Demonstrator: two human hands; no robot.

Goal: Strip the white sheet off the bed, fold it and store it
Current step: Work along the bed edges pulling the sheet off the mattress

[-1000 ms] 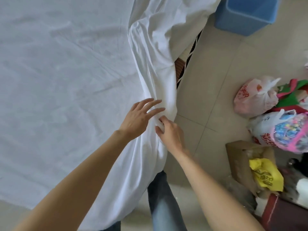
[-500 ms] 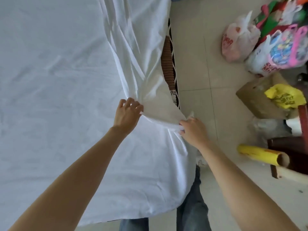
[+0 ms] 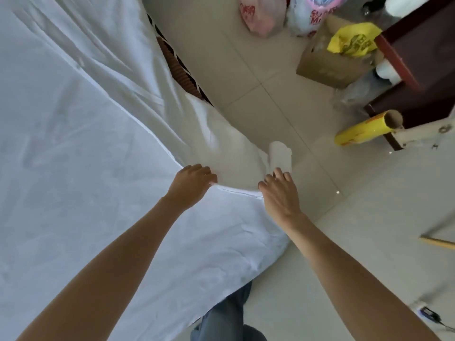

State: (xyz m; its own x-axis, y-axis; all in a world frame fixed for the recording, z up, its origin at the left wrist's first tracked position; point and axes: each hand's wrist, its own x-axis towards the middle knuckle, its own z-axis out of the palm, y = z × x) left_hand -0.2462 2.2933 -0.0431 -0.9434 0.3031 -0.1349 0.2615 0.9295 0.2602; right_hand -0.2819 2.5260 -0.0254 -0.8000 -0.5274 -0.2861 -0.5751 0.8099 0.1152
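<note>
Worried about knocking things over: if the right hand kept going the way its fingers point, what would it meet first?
Probably the white roll standing just beyond the right hand, right by the fingers; depth is hard to judge here.

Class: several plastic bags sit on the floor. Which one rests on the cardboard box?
The yellow bag with dark print lies on the cardboard box; the pink-white bag and the colourful bag sit directly on the floor.

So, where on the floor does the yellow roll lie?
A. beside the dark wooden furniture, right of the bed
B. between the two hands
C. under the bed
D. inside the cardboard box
A: the yellow roll lies on the tiles against the dark wooden furniture, right of the bed.
</note>
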